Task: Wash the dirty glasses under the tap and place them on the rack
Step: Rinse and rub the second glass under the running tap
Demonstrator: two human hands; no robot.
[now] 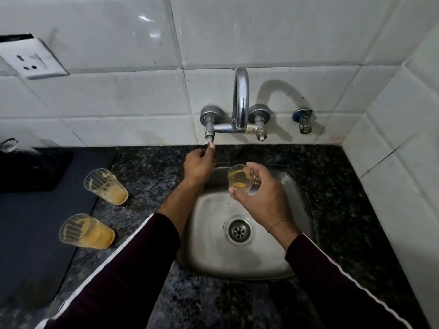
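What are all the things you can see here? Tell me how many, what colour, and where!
Clear dirty glasses with orange dregs: 3; two on the counter left of the sink, one held over it.
Steel sink: 1, silver, set in the counter.
Chrome wall tap: 1, above the sink.
Speckled dark stone counter: 1.
White wall socket: 1, upper left.
Left hand: fingers on the tap's left valve.
Right hand: holds the glass.

Glossy white rectangular wall tiles (118, 96) with dark grout cover the back and right walls, carrying a white electrical socket plate (31, 59) at far left. Below lies a speckled black granite countertop (339, 186) under dim light.
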